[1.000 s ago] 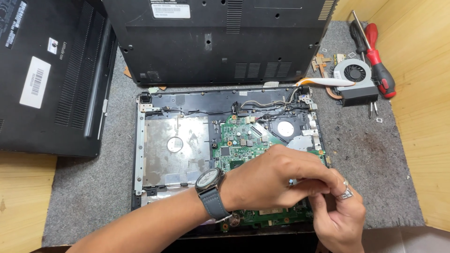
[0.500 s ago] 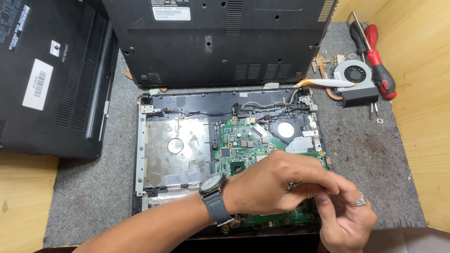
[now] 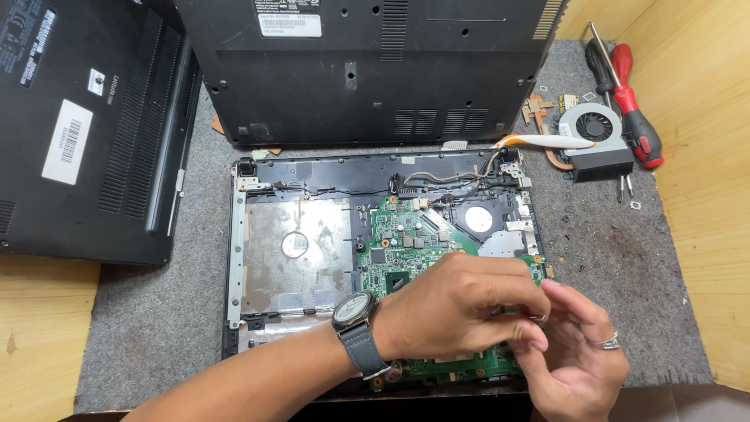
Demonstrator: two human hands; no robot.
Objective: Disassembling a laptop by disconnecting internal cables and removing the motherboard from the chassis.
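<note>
Opened laptop base [image 3: 297,258] sits at the near-middle of the grey mat [image 3: 141,328], with bare mat to its left and right. Green motherboard [image 3: 406,242] fills the base's right half. Left hand [image 3: 457,309] and right hand [image 3: 574,363] meet over the board's near right corner, fingertips pinched together; whatever is between them is too small to tell. Cooling fan [image 3: 598,137] and red screwdriver [image 3: 637,117] lie at the mat's far right corner. Black laptop [image 3: 86,133] far left.
</note>
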